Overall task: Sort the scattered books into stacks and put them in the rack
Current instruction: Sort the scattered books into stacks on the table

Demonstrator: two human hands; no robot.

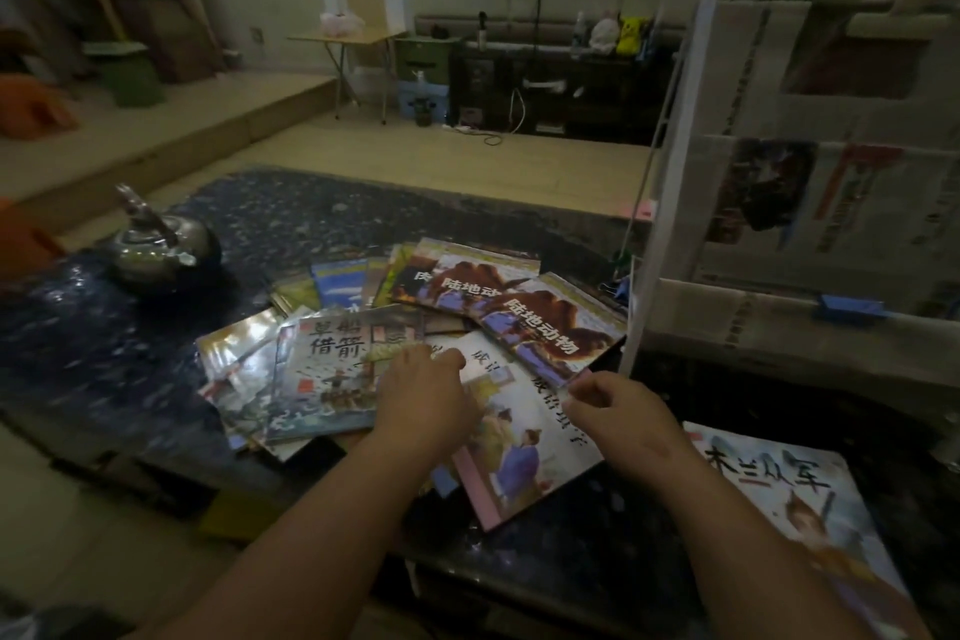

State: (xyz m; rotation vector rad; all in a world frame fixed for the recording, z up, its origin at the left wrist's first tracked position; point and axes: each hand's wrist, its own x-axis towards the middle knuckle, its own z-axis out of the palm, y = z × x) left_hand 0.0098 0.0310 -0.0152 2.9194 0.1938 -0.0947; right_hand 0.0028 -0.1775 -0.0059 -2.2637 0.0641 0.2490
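Observation:
Several thin picture books lie scattered in a heap on the dark table [104, 359]. A white-covered book [524, 437] with figures in blue robes lies nearest me. My left hand [423, 395] rests flat on it and on the edge of a grey-blue book [332, 369]. My right hand [618, 411] pinches the near corner of a brown animal book [550, 322] between thumb and fingers. A second brown animal book [462, 283] lies behind it. One pale book [789, 494] lies apart at the right. The white metal rack [675, 182] stands at the right.
A metal teapot [156, 244] stands on the table's left side. The rack's shelves [831, 203] are lined with newspaper, and a blue clip [852, 309] sits on one rail. A low step, a folding table [348, 36] and a dark cabinet [561, 83] stand beyond the table.

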